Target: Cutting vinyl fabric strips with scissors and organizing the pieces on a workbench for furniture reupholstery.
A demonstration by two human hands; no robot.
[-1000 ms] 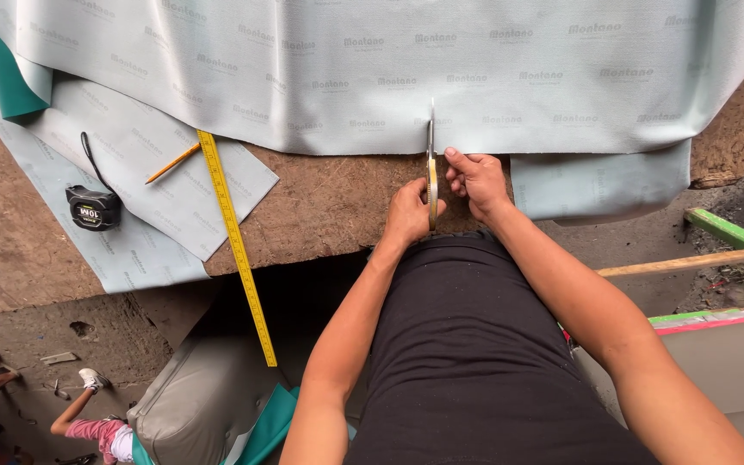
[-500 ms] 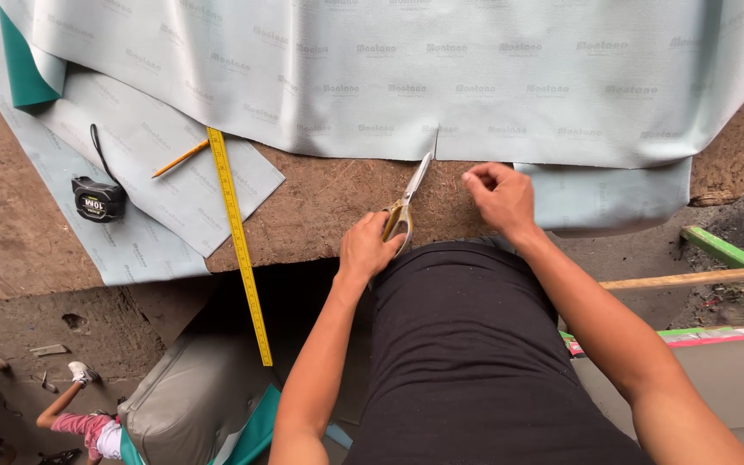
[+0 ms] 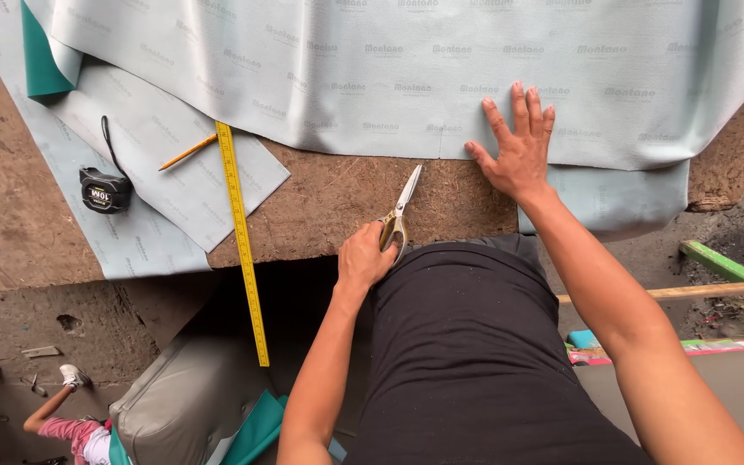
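Fingers of left hand [image 3: 365, 258] grip scissors [image 3: 398, 215]; right hand [image 3: 518, 151] spread flat on sheet [image 3: 389, 69]

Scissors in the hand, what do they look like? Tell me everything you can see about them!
The scissors have shiny silver metal blades and yellowish handles. The blades look shut or nearly shut and point up and a little to the right, toward the edge of the big pale grey sheet, with the tip just short of it. They lie low over the brown fibrous board. The left hand grips the handles, hiding most of them. The right hand is apart, pressed flat on the sheet.
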